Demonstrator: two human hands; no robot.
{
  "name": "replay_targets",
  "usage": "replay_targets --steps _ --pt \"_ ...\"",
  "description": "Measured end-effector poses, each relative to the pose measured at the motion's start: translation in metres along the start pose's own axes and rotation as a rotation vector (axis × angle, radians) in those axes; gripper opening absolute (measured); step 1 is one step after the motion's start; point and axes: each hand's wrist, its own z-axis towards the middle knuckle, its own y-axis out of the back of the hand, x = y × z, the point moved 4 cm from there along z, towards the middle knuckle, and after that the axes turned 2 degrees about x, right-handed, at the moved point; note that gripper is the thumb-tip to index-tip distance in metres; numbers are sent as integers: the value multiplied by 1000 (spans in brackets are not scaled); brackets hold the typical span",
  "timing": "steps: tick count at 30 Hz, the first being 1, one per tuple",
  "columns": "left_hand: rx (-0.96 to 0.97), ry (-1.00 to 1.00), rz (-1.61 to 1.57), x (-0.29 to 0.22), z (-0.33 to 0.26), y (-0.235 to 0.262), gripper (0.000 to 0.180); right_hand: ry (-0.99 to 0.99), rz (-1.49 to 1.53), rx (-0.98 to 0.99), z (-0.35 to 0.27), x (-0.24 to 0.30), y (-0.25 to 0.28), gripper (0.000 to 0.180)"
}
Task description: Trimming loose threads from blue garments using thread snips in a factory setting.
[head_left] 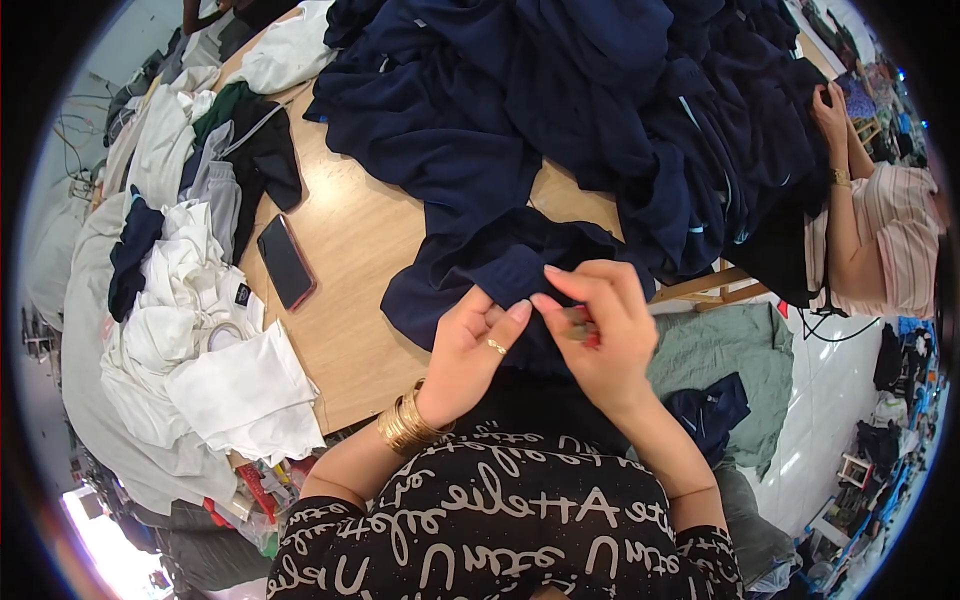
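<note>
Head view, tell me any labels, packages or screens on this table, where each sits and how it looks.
Phone: flat on the wooden table, left of the navy garment; dark blank screen, reddish edge.
Label: small dark patch on the white clothes pile, left of the phone.

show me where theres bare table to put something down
Bare wooden table shows between the phone and the navy garment under both hands, and nearer, beside the white clothes pile. The far side is buried under the navy fabric heap.
</note>
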Motion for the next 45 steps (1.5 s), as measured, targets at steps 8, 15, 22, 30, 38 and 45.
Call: replay_targets --steps 8,15,22,30,38,45 --pt "-150 -124 -47 0 4 7 39 -483 399 174 2 -17 -13 7" --pt "-144 -245 303 -19 4 1 26 -586 583 171 1 -10 -14 7" --pt "-189 -164 66 -5 9 8 10 25 106 458 1 31 -6 33" --pt "-158 -125 -59 -6 3 8 6 -287 -126 382 -7 5 1 25" --pt "-127 -179 -36 -5 0 6 7 -243 -182 379 -5 2 -8 22" --pt "-122 -179 -14 -4 -1 5 7 -297 -146 375 -9 -2 -11 23"
